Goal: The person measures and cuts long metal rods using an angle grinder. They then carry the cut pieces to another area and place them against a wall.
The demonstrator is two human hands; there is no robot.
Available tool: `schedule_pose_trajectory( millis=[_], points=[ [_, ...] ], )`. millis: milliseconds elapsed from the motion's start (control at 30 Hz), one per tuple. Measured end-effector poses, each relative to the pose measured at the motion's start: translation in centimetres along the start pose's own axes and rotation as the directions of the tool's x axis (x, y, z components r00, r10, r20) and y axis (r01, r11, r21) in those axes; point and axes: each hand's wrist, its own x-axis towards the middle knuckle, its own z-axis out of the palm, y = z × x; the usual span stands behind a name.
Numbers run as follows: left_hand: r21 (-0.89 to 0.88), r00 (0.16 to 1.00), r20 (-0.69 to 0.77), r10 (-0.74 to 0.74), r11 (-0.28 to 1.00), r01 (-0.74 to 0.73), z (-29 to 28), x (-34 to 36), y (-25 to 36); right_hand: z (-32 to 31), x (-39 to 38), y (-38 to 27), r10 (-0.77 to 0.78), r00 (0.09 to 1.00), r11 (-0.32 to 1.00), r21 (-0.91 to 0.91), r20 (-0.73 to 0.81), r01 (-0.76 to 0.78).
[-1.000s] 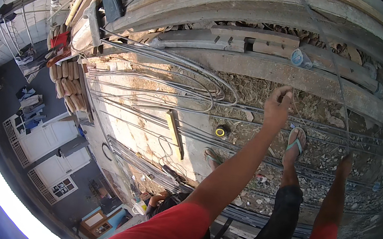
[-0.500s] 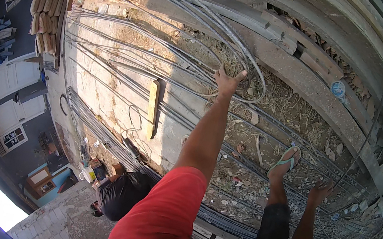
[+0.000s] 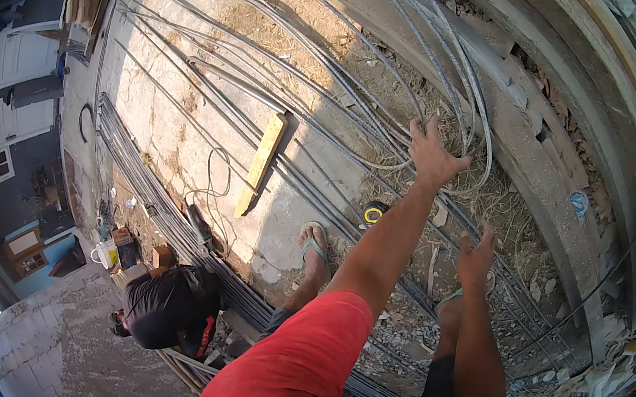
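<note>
My left hand [image 3: 433, 158] reaches out with thumb and fingers spread, at the bent end of several long steel reinforcing bars [image 3: 474, 99]. The bars curve back in a loop on the ground around it; whether its fingertips touch them I cannot tell. Nearer to me and to the right, my right hand [image 3: 475, 257] is half curled with fingers apart and nothing seen in it. It hangs over straight reinforcing bars [image 3: 514, 281] lying on the dirt. A black and yellow tape measure [image 3: 374, 211] lies left of my left forearm.
A yellow wooden block [image 3: 261, 164] lies across bars on the concrete. A bundle of bars [image 3: 148, 195] runs along the left. A crouching person in black [image 3: 171, 308] is at lower left. Curved planks [image 3: 573, 173] line the right. My sandalled foot [image 3: 313, 242] stands on the concrete.
My right hand has come forward and left, closer to my left hand. The left hand stays spread by the bar loop. My view has shifted, and the tape measure and left foot now show.
</note>
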Motion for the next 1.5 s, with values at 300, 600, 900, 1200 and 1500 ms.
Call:
schedule_pose_trajectory(
  millis=[300, 600, 900, 1200, 1500],
  points=[
    [-0.272, 0.995, 0.029, -0.092, 0.958, 0.096, 2.7, -3.2, -1.3, 2.1, 2.2, -3.1, -0.088, 0.994, 0.993, 0.074, -0.066, 0.093],
    [-0.629, 0.985, 0.086, 0.151, 0.775, -0.064, -7.8, -8.4, -0.1, 5.6, 6.8, -7.6, -0.247, 0.957, 0.948, 0.244, 0.155, 0.205],
    [-0.935, 0.997, -0.058, 0.055, 0.347, -0.074, -29.4, -24.4, -0.3, -4.2, -11.0, -23.7, -0.778, 0.424, 0.532, 0.127, 0.464, 0.837],
    [-0.895, 0.944, -0.098, -0.314, -0.386, -0.221, -66.1, -30.5, -1.0, -5.6, -36.3, -37.5, -0.641, 0.176, 0.572, 0.311, 0.747, 0.759],
    [-0.980, 0.882, -0.157, -0.443, -0.037, -0.193, -75.1, -41.4, 4.2, -7.2, -47.5, -38.0, -0.762, -0.023, 0.389, 0.487, 0.647, 0.782]
  ],
)
